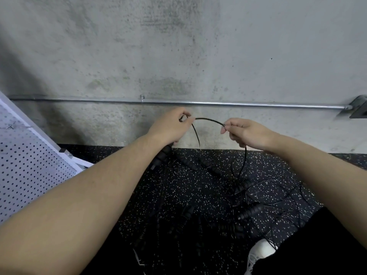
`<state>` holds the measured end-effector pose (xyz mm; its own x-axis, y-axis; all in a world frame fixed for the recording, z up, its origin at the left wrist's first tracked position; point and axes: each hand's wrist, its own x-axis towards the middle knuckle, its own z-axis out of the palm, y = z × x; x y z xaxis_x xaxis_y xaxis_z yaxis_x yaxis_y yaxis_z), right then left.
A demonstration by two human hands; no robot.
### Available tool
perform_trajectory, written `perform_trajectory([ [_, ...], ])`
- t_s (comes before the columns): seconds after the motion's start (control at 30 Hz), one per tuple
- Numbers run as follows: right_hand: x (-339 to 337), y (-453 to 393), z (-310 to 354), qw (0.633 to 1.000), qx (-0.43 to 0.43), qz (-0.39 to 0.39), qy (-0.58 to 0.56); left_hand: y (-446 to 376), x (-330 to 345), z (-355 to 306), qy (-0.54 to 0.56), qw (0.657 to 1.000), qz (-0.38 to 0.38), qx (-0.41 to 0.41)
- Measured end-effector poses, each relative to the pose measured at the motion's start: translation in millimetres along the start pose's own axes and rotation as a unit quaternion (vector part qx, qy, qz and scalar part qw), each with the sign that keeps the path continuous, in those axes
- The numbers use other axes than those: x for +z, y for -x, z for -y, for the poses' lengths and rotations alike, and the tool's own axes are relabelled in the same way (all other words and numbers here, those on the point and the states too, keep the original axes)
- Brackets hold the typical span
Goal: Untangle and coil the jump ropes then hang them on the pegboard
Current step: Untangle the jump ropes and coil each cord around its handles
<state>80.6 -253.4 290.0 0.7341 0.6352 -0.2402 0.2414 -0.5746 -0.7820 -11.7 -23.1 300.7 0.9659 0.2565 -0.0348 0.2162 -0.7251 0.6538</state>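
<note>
A thin black jump rope cord arcs between my two hands in front of the concrete wall. My left hand pinches one end of the arc and also holds black ribbed handles hanging below the palm. My right hand pinches the other end, and the cord drops from it to the floor. Several more black handles and tangled thin cords lie on the speckled black floor below. The white pegboard leans at the left.
A metal conduit pipe runs along the concrete wall above my hands, ending in a bracket at the right. My white shoe and dark trouser leg sit at the lower right on the floor mat.
</note>
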Motion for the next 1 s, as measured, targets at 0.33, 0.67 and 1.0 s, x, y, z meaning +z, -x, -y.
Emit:
perform_trajectory([
  [0.33, -3, 16, 11, 0.993, -0.044, -0.009, 0.112, 2, 36, -29, -0.177, 0.956, 0.099, 0.211],
  [0.67, -20, 36, -32, 0.989, 0.055, 0.089, 0.102, -23, 46, -39, 0.031, 0.991, -0.041, 0.125],
  [1.0, -46, 54, -49, 0.991, 0.075, -0.022, 0.112, -21, 58, -30, -0.083, 0.990, 0.110, 0.009],
])
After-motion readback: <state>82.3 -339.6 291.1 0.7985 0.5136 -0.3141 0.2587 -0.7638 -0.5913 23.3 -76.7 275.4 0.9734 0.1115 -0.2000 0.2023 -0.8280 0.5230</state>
